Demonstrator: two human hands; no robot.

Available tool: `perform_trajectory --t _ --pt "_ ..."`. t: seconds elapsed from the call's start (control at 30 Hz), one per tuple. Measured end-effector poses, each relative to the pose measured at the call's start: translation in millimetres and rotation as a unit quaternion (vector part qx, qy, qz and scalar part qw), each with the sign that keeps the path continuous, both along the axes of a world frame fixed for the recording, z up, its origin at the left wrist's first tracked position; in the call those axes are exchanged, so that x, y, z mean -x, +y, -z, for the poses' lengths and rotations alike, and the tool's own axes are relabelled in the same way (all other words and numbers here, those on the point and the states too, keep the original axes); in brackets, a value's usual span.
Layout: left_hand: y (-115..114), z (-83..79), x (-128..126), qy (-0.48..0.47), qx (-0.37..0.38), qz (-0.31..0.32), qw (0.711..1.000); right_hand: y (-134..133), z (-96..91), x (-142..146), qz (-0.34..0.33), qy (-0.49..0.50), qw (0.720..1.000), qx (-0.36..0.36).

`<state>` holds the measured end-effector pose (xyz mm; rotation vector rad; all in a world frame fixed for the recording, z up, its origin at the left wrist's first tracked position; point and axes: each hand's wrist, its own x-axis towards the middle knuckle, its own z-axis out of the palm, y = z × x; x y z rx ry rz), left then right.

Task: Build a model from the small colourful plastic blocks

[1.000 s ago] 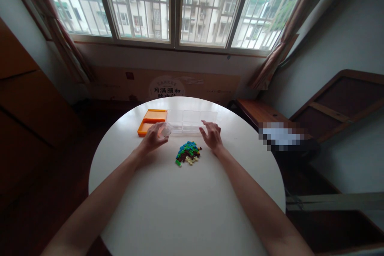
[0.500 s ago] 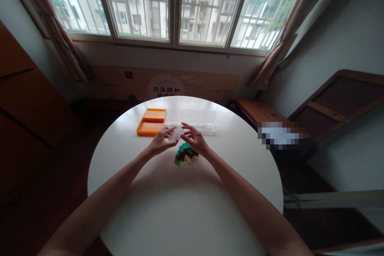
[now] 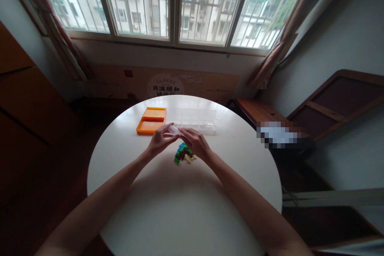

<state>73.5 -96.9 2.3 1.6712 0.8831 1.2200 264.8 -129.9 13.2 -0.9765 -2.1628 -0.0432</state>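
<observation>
Over the middle of the table, a small clear plastic item [image 3: 174, 129] is held up between both hands; I cannot tell whether it is a bag or a little box. My left hand [image 3: 161, 137] pinches it from the left with thumb and fingers. At its right side, the bent fingers of my right hand [image 3: 194, 141] close on it. Just below the hands lies a pile of small building bricks [image 3: 183, 153] in blue, green, dark brown and cream, partly hidden by my right hand.
On the round white table [image 3: 180, 204], an orange two-part tray [image 3: 145, 131] stands behind my left hand. Joined or close beside it is a clear compartment case [image 3: 207, 128]. A wooden bench [image 3: 255, 112] stands to the right, below the window.
My right hand has turned and its fingers have come down over the clear plastic item, covering more of it. The item has tilted and shifted slightly left. The brick pile looks unchanged.
</observation>
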Motion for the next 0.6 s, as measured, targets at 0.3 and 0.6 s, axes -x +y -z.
perform_trajectory --t 0.3,0.6 --pt "-6.2 0.5 -3.7 -0.021 -0.004 0.04 0.999 1.4 0.1 -0.2 0.09 0.051 0.995 -0.011" --pt "-13.9 -11.4 -3.5 -0.092 0.041 0.205 0.974 23.0 0.9 -9.8 0.059 0.515 0.831 0.202"
